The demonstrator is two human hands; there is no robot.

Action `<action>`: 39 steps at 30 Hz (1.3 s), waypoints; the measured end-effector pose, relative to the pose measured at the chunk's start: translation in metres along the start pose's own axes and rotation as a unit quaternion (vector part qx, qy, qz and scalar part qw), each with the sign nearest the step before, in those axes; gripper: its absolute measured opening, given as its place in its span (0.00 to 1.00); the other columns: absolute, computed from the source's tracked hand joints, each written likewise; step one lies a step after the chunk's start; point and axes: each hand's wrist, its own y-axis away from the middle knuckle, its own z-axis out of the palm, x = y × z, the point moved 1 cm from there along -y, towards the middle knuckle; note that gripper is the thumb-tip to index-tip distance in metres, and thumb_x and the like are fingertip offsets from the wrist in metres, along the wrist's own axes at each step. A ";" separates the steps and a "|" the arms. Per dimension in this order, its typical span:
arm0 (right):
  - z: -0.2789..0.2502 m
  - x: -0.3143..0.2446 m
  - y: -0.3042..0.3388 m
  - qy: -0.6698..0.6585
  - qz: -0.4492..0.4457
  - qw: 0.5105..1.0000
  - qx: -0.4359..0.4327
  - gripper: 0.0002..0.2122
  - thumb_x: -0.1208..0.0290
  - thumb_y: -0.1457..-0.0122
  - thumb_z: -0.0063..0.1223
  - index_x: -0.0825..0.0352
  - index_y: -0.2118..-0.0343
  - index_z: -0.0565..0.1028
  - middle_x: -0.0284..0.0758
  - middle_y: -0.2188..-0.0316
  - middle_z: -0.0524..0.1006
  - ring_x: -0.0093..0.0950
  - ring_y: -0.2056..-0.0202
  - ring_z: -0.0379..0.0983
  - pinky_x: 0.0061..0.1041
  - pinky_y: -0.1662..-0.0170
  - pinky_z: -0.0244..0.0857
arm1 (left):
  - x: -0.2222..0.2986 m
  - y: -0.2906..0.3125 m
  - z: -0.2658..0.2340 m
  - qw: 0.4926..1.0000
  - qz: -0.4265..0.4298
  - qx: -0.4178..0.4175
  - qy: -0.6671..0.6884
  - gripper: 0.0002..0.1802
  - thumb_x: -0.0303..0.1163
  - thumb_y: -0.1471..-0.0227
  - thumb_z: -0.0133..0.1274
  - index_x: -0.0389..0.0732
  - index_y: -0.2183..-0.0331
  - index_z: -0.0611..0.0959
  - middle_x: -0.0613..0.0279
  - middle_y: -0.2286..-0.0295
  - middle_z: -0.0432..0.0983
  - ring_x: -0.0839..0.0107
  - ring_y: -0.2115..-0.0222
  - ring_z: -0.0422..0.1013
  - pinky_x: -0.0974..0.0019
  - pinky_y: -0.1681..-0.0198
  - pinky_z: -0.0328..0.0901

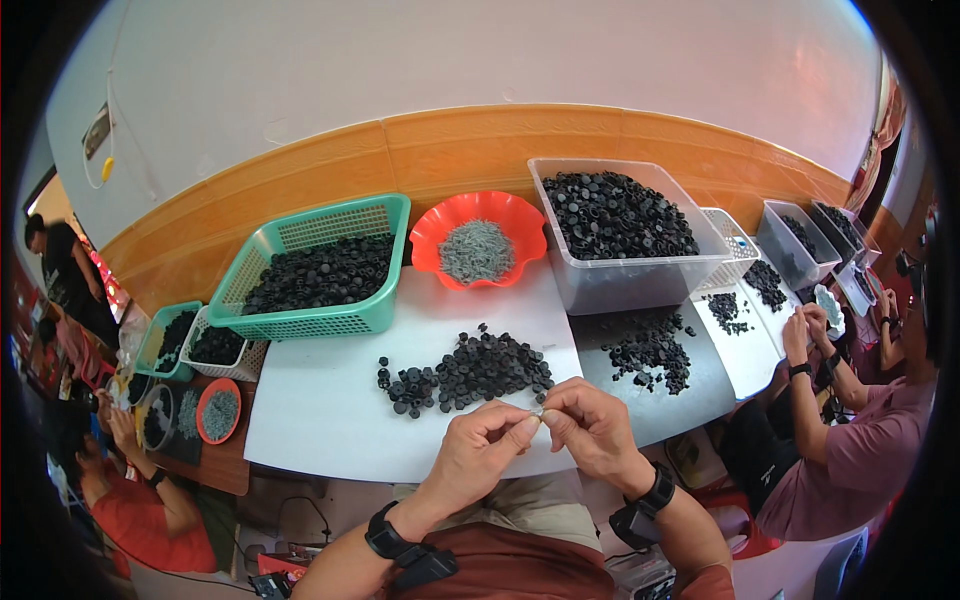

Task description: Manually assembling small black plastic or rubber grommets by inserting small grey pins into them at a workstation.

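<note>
My left hand (484, 446) and my right hand (592, 432) meet fingertip to fingertip above the near edge of the white board (320, 400). Both are closed in a pinch around a tiny pale piece (538, 411), mostly hidden by the fingers and too small to name. Just beyond them lies a loose pile of small round black parts (480, 368), some with visible holes. A red scalloped bowl (427, 243) behind the pile holds many thin grey, pin-like pieces (477, 251).
A green basket (300, 324) and a clear bin (640, 282), both full of black parts, stand along the wall. Smaller black parts (652, 352) lie on a grey sheet (700, 390) at right. Seated people work at the left (150, 520) and right (850, 450).
</note>
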 end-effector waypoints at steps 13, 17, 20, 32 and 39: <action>-0.022 0.007 -0.013 0.241 -0.099 0.964 0.048 0.06 0.83 0.44 0.59 0.68 0.65 0.74 0.37 0.67 0.76 0.30 0.74 0.75 0.27 0.72 0.67 | -0.006 0.002 0.003 0.999 -0.045 -0.021 0.000 0.12 0.33 0.39 0.58 0.32 0.62 0.85 0.65 0.71 0.76 0.80 0.73 0.69 0.73 0.68 0.65; -0.038 0.019 -0.038 0.364 -0.024 0.929 0.065 0.05 0.75 0.43 0.58 0.65 0.64 0.76 0.38 0.66 0.77 0.41 0.71 0.75 0.36 0.67 0.68 | -0.011 0.002 0.001 0.998 -0.049 -0.024 -0.030 0.11 0.32 0.39 0.58 0.32 0.61 0.86 0.63 0.69 0.79 0.80 0.72 0.73 0.74 0.68 0.70; -0.043 0.032 -0.054 0.403 -0.028 0.913 0.061 0.04 0.74 0.43 0.57 0.66 0.66 0.77 0.38 0.66 0.78 0.43 0.68 0.77 0.39 0.65 0.69 | -0.017 0.003 0.001 0.998 -0.037 -0.019 -0.039 0.12 0.32 0.39 0.59 0.33 0.60 0.87 0.63 0.69 0.79 0.80 0.72 0.72 0.74 0.68 0.69; -0.038 0.017 -0.051 0.450 0.028 0.893 0.004 0.08 0.71 0.43 0.58 0.65 0.62 0.81 0.38 0.60 0.79 0.44 0.64 0.78 0.40 0.61 0.72 | -0.016 0.004 -0.008 0.996 -0.058 0.003 -0.065 0.11 0.31 0.41 0.60 0.33 0.62 0.86 0.61 0.70 0.80 0.78 0.71 0.71 0.72 0.67 0.66; -0.011 -0.017 -0.019 0.464 -0.235 0.847 -0.111 0.13 0.78 0.50 0.56 0.63 0.59 0.79 0.29 0.60 0.77 0.29 0.67 0.75 0.27 0.66 0.73 | -0.016 0.002 -0.008 0.997 -0.046 0.000 -0.067 0.11 0.31 0.42 0.60 0.32 0.63 0.86 0.59 0.71 0.79 0.76 0.72 0.71 0.70 0.67 0.67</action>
